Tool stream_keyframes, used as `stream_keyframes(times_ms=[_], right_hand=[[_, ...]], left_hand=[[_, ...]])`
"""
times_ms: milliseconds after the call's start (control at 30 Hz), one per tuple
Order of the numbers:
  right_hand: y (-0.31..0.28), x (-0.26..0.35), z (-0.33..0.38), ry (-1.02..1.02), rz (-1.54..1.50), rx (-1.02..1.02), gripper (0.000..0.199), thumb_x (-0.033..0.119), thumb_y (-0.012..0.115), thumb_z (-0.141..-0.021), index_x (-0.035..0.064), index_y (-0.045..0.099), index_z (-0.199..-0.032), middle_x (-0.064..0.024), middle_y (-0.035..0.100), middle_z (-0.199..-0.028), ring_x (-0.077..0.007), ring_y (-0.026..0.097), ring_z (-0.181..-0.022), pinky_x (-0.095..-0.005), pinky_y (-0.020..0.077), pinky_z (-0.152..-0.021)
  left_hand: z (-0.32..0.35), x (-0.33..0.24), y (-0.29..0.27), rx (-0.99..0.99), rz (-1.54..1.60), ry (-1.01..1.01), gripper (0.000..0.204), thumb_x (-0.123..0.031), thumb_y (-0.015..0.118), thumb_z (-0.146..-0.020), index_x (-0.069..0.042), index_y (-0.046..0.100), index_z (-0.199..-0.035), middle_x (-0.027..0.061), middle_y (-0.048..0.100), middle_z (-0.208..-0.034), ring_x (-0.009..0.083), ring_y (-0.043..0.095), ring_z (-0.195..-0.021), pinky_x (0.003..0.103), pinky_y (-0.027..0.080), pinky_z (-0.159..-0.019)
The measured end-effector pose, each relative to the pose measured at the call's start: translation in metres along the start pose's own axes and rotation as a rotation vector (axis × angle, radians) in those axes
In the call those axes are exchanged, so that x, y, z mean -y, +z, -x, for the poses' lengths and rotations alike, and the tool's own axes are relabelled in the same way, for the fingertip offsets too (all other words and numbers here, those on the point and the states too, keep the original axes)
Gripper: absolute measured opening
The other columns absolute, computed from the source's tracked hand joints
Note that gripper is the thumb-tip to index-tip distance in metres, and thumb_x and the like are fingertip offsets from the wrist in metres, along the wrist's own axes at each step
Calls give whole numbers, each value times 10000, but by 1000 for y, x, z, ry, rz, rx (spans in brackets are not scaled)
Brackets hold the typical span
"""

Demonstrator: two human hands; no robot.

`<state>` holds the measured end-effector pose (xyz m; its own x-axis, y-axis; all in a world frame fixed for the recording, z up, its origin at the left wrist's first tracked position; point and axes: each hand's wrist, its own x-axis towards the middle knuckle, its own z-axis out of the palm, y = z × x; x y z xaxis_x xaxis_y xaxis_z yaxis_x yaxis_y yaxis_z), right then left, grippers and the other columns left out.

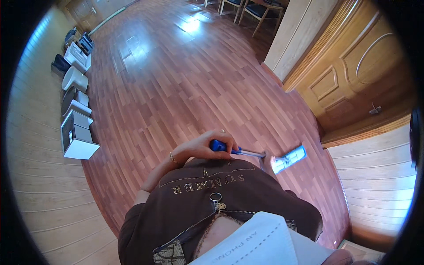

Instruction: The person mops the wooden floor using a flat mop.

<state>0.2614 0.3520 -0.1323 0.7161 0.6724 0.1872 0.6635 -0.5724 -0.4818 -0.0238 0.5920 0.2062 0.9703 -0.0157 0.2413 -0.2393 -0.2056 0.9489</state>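
A flat floor mop with a silver pole [252, 153] slants down to the right in front of my body. My left hand [215, 145], a bracelet at its wrist, is wrapped round the blue grip at the pole's upper end. Lower on the pole my right hand [267, 162] is closed round it; my dark brown top hides most of that arm. The mop's rectangular blue-and-white head [289, 159] rests on the wood-plank floor [190, 97], to the right of my body.
Along the left wall stand a white box-shaped unit [81, 148], a rounded white bin [75, 79] and other white and dark items. At right is a wooden door [349, 84] with a metal handle, beside a pale wall corner [293, 39]. Dark-seated chairs [260, 11] stand at the far right.
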Motion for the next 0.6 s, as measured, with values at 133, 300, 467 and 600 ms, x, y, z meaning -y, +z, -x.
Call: stream_keyframes(times_ms=[133,300,467,600], right_hand=[[9,23,-91,-8,32,209,161,184,658,-692,160,610,-844,-111,615,-914,-351,560,-954,-534,434,-751],[11,68,-183,-91,89,360,85,135,637,-685,132,615,-767,-112,650,-805,-347,602,-825,-482,439,-736],[47,83,-267,-431,119,398,53,116,589,-708,88,595,-753,-138,622,-772,-340,607,-760,-449,458,-637],[81,136,-304,-587,37,431,53,120,588,-732,71,589,-751,-132,629,-792,-335,618,-800,-431,470,-643]], left_hand=[[-19,6,-22,-109,-131,85,142,-163,717,-796,-75,606,-793,68,656,-1060,240,565,-1052,385,357,-974],[-26,14,-30,-293,-257,-88,137,-192,709,-798,-114,598,-815,25,644,-1101,219,469,-1187,423,211,-1051],[-33,21,-25,-442,-248,-246,190,-260,719,-808,-111,623,-877,35,624,-1167,265,435,-1233,468,227,-1057],[-26,15,-22,-581,-313,-310,190,-271,707,-815,-113,616,-867,57,629,-1146,230,498,-1168,433,250,-1014]])
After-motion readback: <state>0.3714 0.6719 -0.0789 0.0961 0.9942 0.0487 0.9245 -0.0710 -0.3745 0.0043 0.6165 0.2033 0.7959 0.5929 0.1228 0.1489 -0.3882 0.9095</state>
